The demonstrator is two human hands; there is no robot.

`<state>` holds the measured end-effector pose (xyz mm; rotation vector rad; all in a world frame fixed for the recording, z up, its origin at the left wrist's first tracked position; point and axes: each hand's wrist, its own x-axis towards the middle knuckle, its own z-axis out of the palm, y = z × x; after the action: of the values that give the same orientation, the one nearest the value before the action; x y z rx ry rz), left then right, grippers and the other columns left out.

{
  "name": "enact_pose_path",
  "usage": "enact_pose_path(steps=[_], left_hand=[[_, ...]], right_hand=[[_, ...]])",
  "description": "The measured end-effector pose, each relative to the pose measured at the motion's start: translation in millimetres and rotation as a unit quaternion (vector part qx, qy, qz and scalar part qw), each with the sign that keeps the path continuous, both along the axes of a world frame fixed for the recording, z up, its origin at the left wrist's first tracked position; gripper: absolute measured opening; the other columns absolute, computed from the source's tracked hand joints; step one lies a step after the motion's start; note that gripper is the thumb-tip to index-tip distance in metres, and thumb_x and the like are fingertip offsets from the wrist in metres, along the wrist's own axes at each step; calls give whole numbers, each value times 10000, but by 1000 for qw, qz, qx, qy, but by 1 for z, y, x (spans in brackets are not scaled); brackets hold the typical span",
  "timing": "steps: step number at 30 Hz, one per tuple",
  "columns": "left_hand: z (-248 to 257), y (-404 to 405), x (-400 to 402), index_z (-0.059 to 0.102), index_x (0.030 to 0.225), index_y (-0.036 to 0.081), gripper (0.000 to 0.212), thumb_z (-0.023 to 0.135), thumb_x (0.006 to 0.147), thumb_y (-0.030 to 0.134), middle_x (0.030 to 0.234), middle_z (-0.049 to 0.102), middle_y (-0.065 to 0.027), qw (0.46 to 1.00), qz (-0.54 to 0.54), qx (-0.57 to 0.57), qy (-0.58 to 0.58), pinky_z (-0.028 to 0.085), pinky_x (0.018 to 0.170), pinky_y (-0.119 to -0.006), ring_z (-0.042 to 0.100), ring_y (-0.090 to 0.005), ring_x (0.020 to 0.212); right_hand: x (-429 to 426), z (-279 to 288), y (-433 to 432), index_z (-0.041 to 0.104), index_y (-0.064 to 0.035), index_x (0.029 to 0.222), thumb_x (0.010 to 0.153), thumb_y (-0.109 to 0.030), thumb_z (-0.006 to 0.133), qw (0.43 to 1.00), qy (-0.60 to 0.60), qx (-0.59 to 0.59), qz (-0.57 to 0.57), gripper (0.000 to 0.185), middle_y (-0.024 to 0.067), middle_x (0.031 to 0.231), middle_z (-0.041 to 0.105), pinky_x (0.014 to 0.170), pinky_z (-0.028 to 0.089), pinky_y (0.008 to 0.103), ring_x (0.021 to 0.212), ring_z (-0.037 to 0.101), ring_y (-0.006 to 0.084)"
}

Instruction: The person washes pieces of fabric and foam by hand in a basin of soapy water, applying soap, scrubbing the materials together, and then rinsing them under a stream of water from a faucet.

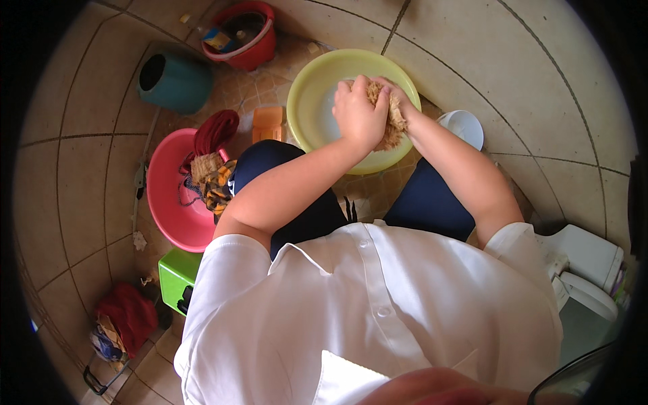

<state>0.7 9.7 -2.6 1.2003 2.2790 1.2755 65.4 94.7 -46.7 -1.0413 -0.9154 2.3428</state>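
My left hand [360,109] and my right hand [401,96] are pressed together around a fluffy light-brown cloth [395,124]. Both are closed on it, and the right is partly hidden behind the cloth and the left. Cloth hangs down from between my palms. Beneath them sits a yellow plastic basin [309,76] with cloudy, whitish water [329,124] in it. My hands are over the basin's right half; whether the cloth touches the water, I cannot tell.
Left of my knee is a pink basin [167,212] with dark red and patterned cloths. Nearby stand an orange plastic container [267,124], a teal bucket [187,83], a red bucket [253,55], a green box [177,276] and a white bowl [466,129]. Tiled walls [481,61] rise close by.
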Motion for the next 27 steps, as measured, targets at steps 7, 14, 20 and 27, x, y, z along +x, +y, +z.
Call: enact_pose_path(steps=[7, 14, 20, 27], left_hand=[[2, -1, -2, 507, 916, 32, 306, 532, 718, 265, 884, 467, -187, 996, -44, -75, -12, 383, 735, -394, 466, -342, 855], [-36, 27, -36, 552, 792, 1, 263, 561, 665, 231, 857, 513, -185, 981, -69, -47, -174, 403, 713, -368, 506, -323, 796], [-10, 12, 1, 553, 769, 23, 244, 577, 612, 208, 797, 503, -150, 995, -101, 11, 5, 410, 680, -384, 508, -311, 749], [-1, 7, -1, 573, 800, 53, 267, 581, 604, 233, 832, 526, -142, 991, -121, 3, 54, 416, 681, -380, 519, -291, 772]], right_hand=[[5, -42, 9, 479, -66, 858, 846, -235, 400, 998, 51, -4, 22, 187, 57, 791, 531, 613, 450, 277, 697, 534, 161], [-9, -7, 8, 507, -36, 926, 790, -399, 460, 994, -75, -77, 8, 391, 109, 872, 557, 651, 458, 336, 733, 558, 211], [19, -11, 15, 492, -39, 893, 821, -354, 379, 992, -5, -126, 12, 343, 100, 841, 555, 633, 459, 342, 711, 551, 213], [15, -19, 15, 476, -37, 840, 835, -277, 346, 991, 33, -130, 9, 274, 90, 767, 546, 609, 461, 334, 665, 543, 209]])
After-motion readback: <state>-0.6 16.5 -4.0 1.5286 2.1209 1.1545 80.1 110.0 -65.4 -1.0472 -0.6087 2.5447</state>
